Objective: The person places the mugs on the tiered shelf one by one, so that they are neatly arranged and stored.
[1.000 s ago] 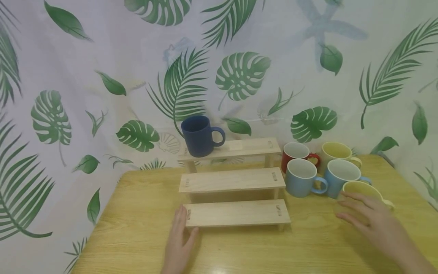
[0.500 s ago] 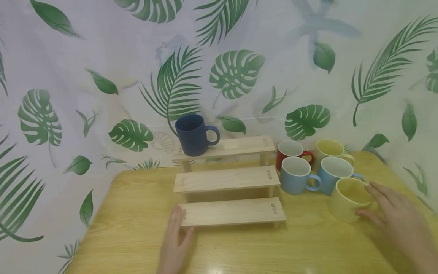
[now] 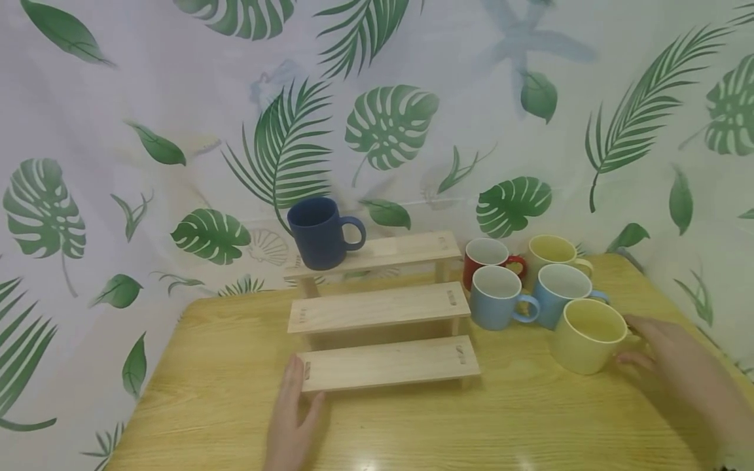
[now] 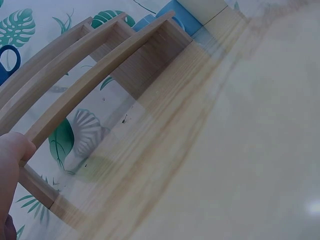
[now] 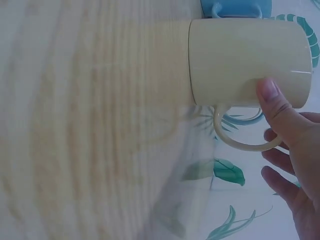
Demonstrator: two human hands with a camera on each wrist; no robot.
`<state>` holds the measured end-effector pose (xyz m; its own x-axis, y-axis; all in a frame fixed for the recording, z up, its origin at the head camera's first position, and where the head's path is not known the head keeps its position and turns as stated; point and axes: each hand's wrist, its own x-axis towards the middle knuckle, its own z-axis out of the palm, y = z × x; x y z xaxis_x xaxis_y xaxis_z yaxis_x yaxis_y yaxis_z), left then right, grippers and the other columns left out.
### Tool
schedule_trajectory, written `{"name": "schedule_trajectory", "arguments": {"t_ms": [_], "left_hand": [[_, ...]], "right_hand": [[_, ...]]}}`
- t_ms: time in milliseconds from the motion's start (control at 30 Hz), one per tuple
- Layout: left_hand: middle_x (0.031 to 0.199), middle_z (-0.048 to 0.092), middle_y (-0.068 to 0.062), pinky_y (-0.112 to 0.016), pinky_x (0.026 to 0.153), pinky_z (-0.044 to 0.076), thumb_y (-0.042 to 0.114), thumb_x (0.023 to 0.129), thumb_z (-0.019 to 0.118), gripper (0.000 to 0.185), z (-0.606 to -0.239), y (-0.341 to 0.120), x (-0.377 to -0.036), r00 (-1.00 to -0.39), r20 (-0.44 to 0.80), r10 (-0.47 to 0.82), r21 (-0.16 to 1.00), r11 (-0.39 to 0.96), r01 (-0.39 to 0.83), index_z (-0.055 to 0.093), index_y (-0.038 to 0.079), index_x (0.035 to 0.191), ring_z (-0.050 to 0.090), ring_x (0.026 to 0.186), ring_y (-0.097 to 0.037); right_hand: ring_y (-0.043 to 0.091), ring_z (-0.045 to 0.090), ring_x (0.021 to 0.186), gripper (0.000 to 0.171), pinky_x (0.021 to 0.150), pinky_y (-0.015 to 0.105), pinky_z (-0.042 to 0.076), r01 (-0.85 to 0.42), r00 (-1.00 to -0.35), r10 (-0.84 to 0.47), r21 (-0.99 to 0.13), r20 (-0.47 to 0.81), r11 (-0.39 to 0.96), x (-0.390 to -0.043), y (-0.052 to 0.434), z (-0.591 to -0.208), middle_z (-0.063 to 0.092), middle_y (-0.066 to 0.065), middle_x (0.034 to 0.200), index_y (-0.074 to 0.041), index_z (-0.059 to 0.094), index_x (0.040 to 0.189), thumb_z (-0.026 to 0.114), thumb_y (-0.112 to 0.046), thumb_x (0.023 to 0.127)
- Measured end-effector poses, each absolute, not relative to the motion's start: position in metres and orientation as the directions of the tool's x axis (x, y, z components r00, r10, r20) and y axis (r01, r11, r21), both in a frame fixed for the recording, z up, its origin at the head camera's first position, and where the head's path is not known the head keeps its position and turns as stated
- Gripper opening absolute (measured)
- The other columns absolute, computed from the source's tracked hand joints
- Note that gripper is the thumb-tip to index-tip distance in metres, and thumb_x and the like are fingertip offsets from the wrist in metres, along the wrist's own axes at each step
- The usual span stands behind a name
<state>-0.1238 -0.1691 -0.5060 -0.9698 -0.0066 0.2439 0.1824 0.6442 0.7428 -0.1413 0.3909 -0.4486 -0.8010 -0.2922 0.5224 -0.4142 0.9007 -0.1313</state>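
Note:
A three-step wooden rack stands on the table, with a dark blue mug on the left end of its top step. My left hand lies flat on the table, its fingers against the left end of the lowest step. In the left wrist view a fingertip touches that step. My right hand is at the handle side of a pale yellow mug. In the right wrist view the thumb of my right hand rests on the yellow mug, fingers loose beside the handle.
Right of the rack stand a red mug, a second yellow mug and two light blue mugs. A leaf-print curtain hangs behind the wooden table. The table's right edge is close to my right hand.
My right hand has moved from above the near yellow mug round to its handle side and now touches it. The left hand has stayed at the lowest step.

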Motion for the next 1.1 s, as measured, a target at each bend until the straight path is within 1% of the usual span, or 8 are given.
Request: {"name": "schedule_trajectory", "arguments": {"t_ms": [100,233,400,567,667,800,933,1100], "left_hand": [[0.152,0.013,-0.004,-0.051,0.109,0.016,0.032,0.092,0.051,0.066,-0.505,-0.169,-0.123,-0.967,0.254,-0.003,0.736,0.65,0.191,0.016,0.018,0.146,0.014,0.138,-0.024],[0.152,0.013,-0.004,-0.051,0.109,0.017,0.032,0.092,0.052,0.066,-0.507,-0.169,-0.124,-0.966,0.258,-0.001,0.733,0.652,0.195,0.016,0.018,0.146,0.014,0.138,-0.023],[0.152,0.014,-0.004,-0.051,0.109,0.017,0.032,0.092,0.052,0.066,-0.508,-0.17,-0.124,-0.965,0.262,-0.001,0.733,0.651,0.198,0.017,0.017,0.146,0.014,0.138,-0.023],[0.152,0.013,-0.004,-0.052,0.109,0.017,0.033,0.092,0.051,0.066,-0.508,-0.17,-0.124,-0.967,0.254,0.0,0.737,0.647,0.193,0.017,0.017,0.146,0.014,0.138,-0.024],[0.152,0.012,-0.003,-0.052,0.109,0.017,0.033,0.092,0.051,0.066,-0.507,-0.17,-0.123,-0.969,0.247,-0.003,0.74,0.646,0.187,0.016,0.018,0.146,0.014,0.138,-0.024],[0.152,0.013,-0.003,-0.052,0.109,0.017,0.033,0.092,0.051,0.066,-0.506,-0.17,-0.123,-0.97,0.243,-0.007,0.739,0.649,0.181,0.016,0.018,0.146,0.014,0.138,-0.023],[0.152,0.013,-0.003,-0.052,0.109,0.017,0.033,0.092,0.051,0.066,-0.505,-0.17,-0.123,-0.97,0.242,-0.004,0.736,0.652,0.182,0.016,0.018,0.146,0.014,0.138,-0.023],[0.152,0.012,-0.003,-0.053,0.108,0.016,0.032,0.092,0.051,0.066,-0.505,-0.17,-0.124,-0.971,0.241,0.001,0.743,0.643,0.185,0.016,0.018,0.146,0.013,0.138,-0.024]], "right_hand": [[0.028,0.063,0.077,0.055,0.07,0.03,0.047,-0.46,-0.778,-0.357,-0.082,0.517,0.884,-0.147,0.392,-0.446,0.068,0.011,0.089,-0.002,0.061,0.099,0.081,-0.019,0.052],[0.013,0.063,0.07,0.041,0.064,0.016,0.047,-0.465,-0.793,-0.375,-0.079,0.479,0.882,-0.15,0.394,-0.443,0.068,-0.001,0.083,-0.01,0.062,0.093,0.078,-0.019,0.056],[0.014,0.064,0.065,0.023,0.057,0.027,0.051,-0.426,-0.819,-0.348,-0.078,0.457,0.901,-0.154,0.398,-0.443,0.067,-0.005,0.074,-0.014,0.063,0.086,0.073,-0.021,0.066],[0.022,0.063,0.061,0.024,0.053,0.036,0.052,-0.399,-0.835,-0.328,-0.075,0.442,0.914,-0.156,0.4,-0.444,0.067,-0.004,0.072,-0.015,0.065,0.085,0.073,-0.026,0.065],[0.008,0.058,0.055,0.023,0.049,0.03,0.049,-0.376,-0.855,-0.305,-0.097,0.419,0.922,-0.155,0.4,-0.443,0.062,-0.012,0.066,-0.017,0.065,0.082,0.074,-0.029,0.064],[-0.008,0.04,0.052,0.023,0.043,0.022,0.037,-0.36,-0.873,-0.28,-0.14,0.399,0.923,-0.154,0.398,-0.444,0.05,-0.022,0.059,-0.018,0.065,0.079,0.075,-0.032,0.063],[-0.008,0.032,0.05,0.018,0.041,0.018,0.03,-0.379,-0.862,-0.276,-0.18,0.424,0.908,-0.15,0.394,-0.447,0.042,-0.024,0.055,-0.022,0.063,0.074,0.076,-0.028,0.064],[-0.007,0.032,0.05,0.016,0.042,0.017,0.028,-0.37,-0.875,-0.256,-0.227,0.411,0.901,-0.146,0.39,-0.45,0.047,-0.024,0.057,-0.028,0.059,0.072,0.074,-0.026,0.069]]}}
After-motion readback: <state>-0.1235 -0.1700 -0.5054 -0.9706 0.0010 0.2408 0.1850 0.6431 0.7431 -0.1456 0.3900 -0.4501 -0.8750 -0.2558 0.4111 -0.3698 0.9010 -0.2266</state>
